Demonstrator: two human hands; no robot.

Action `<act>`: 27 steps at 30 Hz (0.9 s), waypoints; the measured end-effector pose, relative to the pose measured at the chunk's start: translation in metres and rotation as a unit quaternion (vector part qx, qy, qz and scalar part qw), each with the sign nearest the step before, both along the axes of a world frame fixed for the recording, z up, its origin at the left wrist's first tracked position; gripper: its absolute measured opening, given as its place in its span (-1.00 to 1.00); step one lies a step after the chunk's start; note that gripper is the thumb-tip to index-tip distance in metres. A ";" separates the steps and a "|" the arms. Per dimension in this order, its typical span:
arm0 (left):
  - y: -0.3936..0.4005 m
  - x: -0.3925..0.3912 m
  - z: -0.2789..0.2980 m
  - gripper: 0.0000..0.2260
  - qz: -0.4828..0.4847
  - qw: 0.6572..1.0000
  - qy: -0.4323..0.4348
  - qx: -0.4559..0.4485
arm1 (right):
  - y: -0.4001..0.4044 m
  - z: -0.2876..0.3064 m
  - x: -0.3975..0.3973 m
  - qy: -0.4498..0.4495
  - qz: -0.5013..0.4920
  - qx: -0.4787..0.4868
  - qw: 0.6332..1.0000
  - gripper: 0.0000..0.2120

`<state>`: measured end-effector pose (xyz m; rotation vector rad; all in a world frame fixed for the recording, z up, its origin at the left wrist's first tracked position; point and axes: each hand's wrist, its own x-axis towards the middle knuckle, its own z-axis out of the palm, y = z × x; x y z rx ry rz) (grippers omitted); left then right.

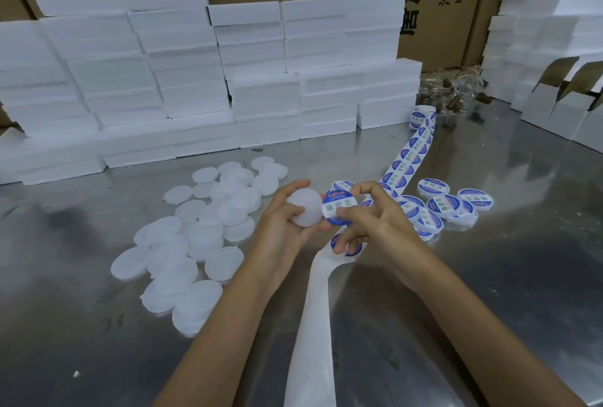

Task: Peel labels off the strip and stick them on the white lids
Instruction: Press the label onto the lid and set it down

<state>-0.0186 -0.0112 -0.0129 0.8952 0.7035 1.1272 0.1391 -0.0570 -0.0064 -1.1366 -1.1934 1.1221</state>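
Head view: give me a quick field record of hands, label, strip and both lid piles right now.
left hand: holds a bare white lid
right hand: pinches a peeled label beside that lid
label strip: runs from the roll to the hands; empty backing trails toward the camera
unlabelled lids: heap on the left of the metal table
labelled lids: cluster on the right

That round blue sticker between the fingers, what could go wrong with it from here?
The label hangs loose in the right hand, so it might fold onto itself or land off-centre on the bare lid that the left hand holds. The spent backing strip trails between the forearms, so an arm could drag it and pull the roll.
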 end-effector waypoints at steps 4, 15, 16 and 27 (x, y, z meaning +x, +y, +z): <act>-0.006 0.006 0.006 -0.71 -0.031 0.997 -0.044 -0.046 | 0.008 -0.002 -0.016 -0.034 -0.009 0.021 0.999 -0.78; -0.012 0.014 0.008 -0.60 -0.028 0.999 -0.031 -0.034 | 0.010 -0.006 -0.020 -0.053 -0.050 0.037 0.997 -0.80; -0.012 0.015 0.009 -0.60 -0.029 0.999 -0.026 -0.030 | 0.010 -0.007 -0.020 -0.053 -0.050 0.038 0.997 -0.80; -0.015 0.018 0.011 -0.68 -0.032 0.997 -0.055 -0.043 | 0.010 -0.021 -0.014 -0.264 -0.225 0.080 0.934 -0.43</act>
